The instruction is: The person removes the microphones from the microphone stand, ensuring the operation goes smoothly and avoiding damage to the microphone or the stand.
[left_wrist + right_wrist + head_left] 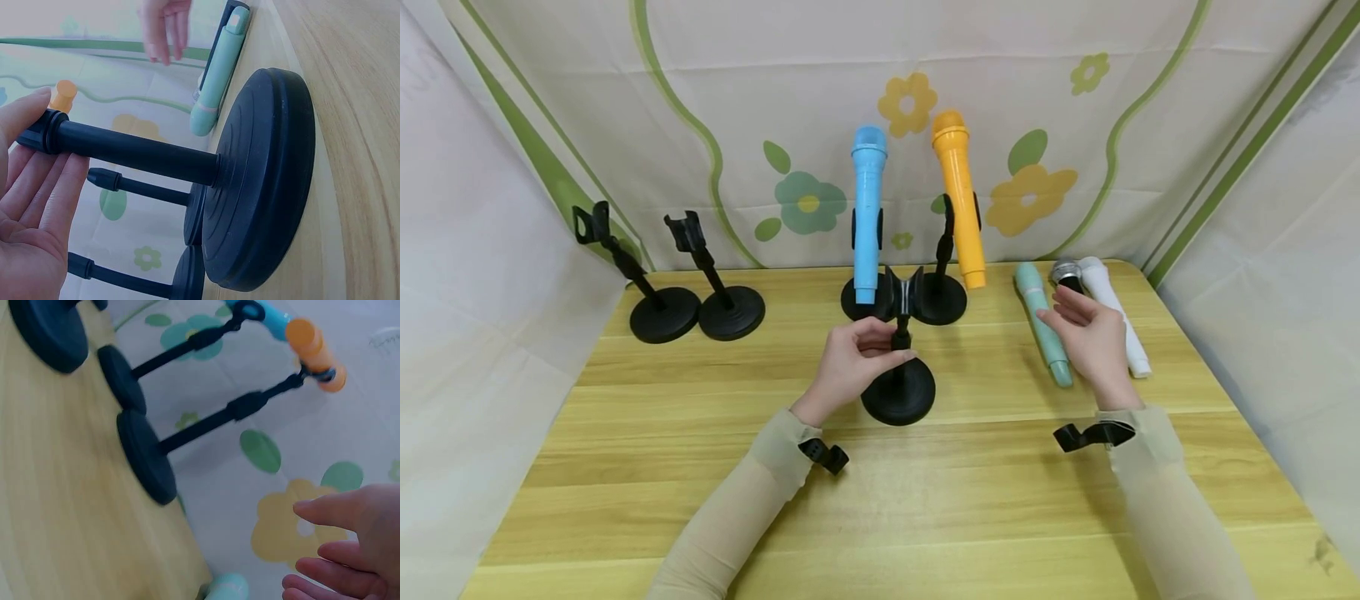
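My left hand (853, 360) pinches the upper stem of a black microphone stand (898, 392), thumb on one side and fingers on the other. The stand's round base is near the wooden tabletop, and its forked clip holds nothing. My right hand (1093, 343), fingers loosely extended, hovers over several microphones at the right. A mint green microphone (1043, 325) lies just left of that hand. Partly behind the hand are a black microphone with a silver head (1067, 271) and a white microphone (1097, 279).
Behind the gripped stand, a blue microphone (868, 217) and an orange microphone (958, 200) sit tilted in two black stands. Two more black stands, one at the far left (664, 315) and another beside it (732, 312), have bare clips. A flowered cloth (805, 92) backs the table (925, 508).
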A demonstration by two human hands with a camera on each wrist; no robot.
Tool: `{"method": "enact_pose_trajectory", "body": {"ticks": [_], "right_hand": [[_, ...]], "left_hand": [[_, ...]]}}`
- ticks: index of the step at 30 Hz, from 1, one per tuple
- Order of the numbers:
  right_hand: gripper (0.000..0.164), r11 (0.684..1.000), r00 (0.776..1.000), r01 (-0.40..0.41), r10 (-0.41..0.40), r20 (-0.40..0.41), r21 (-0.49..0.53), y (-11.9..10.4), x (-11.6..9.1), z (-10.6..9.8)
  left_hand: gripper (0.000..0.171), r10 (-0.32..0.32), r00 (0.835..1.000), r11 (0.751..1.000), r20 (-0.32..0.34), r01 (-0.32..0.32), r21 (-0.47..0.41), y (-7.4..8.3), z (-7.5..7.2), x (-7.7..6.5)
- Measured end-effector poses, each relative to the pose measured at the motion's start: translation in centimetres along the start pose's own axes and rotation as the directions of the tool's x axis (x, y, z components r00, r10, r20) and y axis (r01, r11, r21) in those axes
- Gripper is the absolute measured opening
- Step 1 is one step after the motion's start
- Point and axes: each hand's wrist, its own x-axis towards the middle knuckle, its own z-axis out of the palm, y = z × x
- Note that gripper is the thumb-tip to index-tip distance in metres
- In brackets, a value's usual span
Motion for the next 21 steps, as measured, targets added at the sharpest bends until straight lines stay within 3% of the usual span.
{"method": "enact_pose_trajectory", "body": {"ticks": [7,21], "right_hand": [[0.056,0.987,0.997,0.079,-0.076,-0.021,0.139,-3.3,-0.9,0.3],[0.048,0.938,0.969,0.246,-0.240,-0.052,0.245,-8.9,-3.7,1.4]], "left_hand": [[0.024,-0.004,1.000,1.000,0.001,0.004,0.000,0.0,-0.1,0.0],[0.025,-0.011,1.000,1.000,-0.001,0.011,0.010,0.1,-0.1,0.0]]}}
